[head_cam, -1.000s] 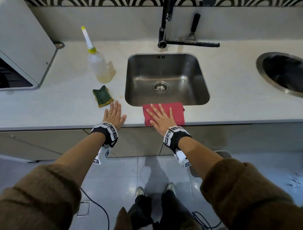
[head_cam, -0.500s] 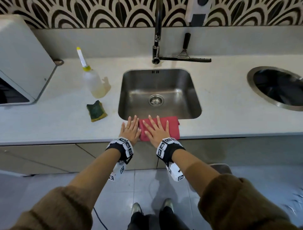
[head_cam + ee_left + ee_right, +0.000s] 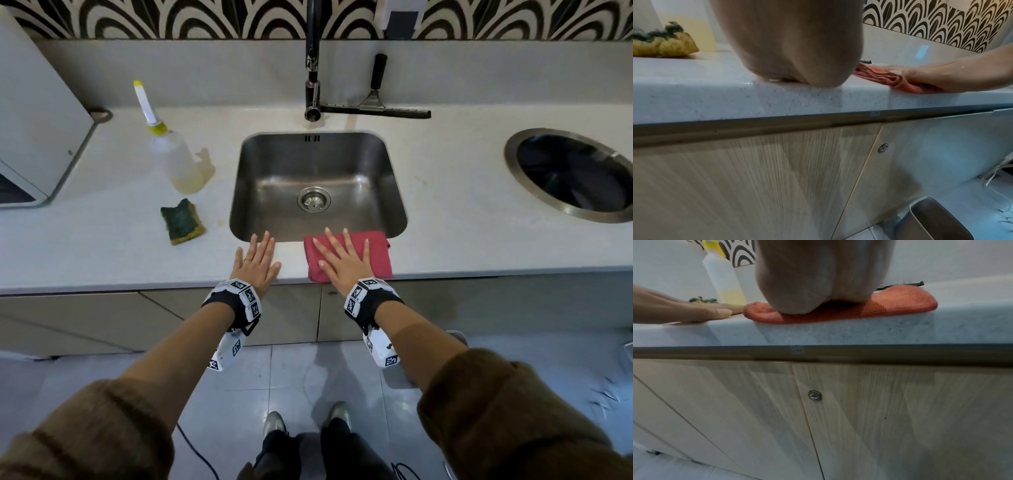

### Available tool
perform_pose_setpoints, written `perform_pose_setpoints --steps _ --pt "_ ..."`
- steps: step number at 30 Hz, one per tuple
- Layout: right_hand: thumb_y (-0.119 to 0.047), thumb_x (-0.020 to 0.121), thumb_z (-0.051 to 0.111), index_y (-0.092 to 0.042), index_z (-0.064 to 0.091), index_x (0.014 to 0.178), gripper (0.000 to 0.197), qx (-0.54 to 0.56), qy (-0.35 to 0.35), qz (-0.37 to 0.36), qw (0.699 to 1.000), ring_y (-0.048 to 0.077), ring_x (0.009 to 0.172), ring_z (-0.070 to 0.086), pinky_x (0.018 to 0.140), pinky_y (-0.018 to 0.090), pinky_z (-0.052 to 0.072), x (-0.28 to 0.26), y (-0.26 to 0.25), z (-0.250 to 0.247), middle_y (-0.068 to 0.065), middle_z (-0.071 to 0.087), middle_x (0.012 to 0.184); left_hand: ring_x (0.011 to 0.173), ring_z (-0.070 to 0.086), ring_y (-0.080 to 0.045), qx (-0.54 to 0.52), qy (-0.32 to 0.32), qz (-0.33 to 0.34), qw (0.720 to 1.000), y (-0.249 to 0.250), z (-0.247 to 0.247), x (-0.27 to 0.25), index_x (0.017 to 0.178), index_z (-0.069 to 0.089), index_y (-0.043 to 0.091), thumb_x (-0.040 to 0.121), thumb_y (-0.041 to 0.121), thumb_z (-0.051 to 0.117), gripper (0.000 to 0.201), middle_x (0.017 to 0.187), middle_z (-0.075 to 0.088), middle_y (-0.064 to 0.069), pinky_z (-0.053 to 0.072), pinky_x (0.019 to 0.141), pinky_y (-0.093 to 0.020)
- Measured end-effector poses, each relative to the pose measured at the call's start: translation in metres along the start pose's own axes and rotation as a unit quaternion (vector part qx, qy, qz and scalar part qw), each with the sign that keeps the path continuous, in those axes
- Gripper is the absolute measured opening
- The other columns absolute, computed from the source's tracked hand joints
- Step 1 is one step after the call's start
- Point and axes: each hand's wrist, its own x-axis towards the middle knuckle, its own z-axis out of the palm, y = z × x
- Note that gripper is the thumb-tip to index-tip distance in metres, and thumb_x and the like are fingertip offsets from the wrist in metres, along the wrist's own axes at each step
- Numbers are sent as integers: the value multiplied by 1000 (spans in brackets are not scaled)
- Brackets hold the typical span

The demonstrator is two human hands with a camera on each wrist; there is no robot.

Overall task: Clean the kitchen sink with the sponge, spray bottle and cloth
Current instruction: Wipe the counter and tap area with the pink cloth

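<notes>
The steel sink (image 3: pixel 267 164) sits in the white counter (image 3: pixel 462 219). A folded red cloth (image 3: pixel 378 253) lies on the counter's front strip just before the sink; my right hand (image 3: pixel 342 258) rests flat on it with fingers spread. My left hand (image 3: pixel 255 262) lies flat on the bare counter to the cloth's left, fingers straight, apart from the cloth. A green and yellow sponge (image 3: pixel 182 221) lies left of the sink. The spray bottle (image 3: pixel 171 154) with a yellow collar stands behind the sponge. In the right wrist view the cloth (image 3: pixel 900 303) is under my palm; in the left wrist view the sponge (image 3: pixel 663 45) shows at far left.
A black tap (image 3: pixel 313 61) and a squeegee (image 3: pixel 376 102) stand behind the sink. A round steel bin opening (image 3: pixel 513 161) is set in the counter at right. A white appliance (image 3: pixel 37 113) stands at far left. Cabinet doors (image 3: pixel 777 178) are below the counter.
The head view has tilted up and shifted. My hands came close together at the cloth half a second ago; now the left hand lies further left of it. The right hand stays on the cloth.
</notes>
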Motion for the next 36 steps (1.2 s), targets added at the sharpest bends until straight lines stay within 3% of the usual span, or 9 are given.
perform_pose_setpoints --steps 16,24,31,36 --pt "-46 100 15 -47 -6 145 50 11 -9 48 999 21 146 -17 112 59 -11 -31 87 -16 -16 -15 157 146 -14 -21 5 -6 -8 1000 2 1 1 150 -8 16 102 36 14 57 158 -17 1 0 119 -46" --pt "-45 100 13 -46 -8 145 50 6 -26 57 998 20 146 -17 113 58 -10 -43 134 -26 -16 -18 156 146 -15 -19 -9 -2 -45 999 17 0 1 151 -7 14 101 41 12 59 158 -16 1 -4 119 -43" --pt "-42 101 14 -47 -8 145 50 10 -48 66 997 21 146 -17 114 58 -9 -46 160 -38 -17 -18 156 146 -16 -21 49 9 -9 999 68 -5 16 150 -10 14 100 43 10 60 158 -18 -1 -4 119 -44" --pt "-52 98 19 -41 -10 147 58 40 14 143 989 23 145 -20 112 56 -13 -47 150 -42 -8 -20 157 145 -17 -21 47 2 47 998 130 -15 40 149 -15 15 101 43 10 61 157 -21 0 -8 117 -44"
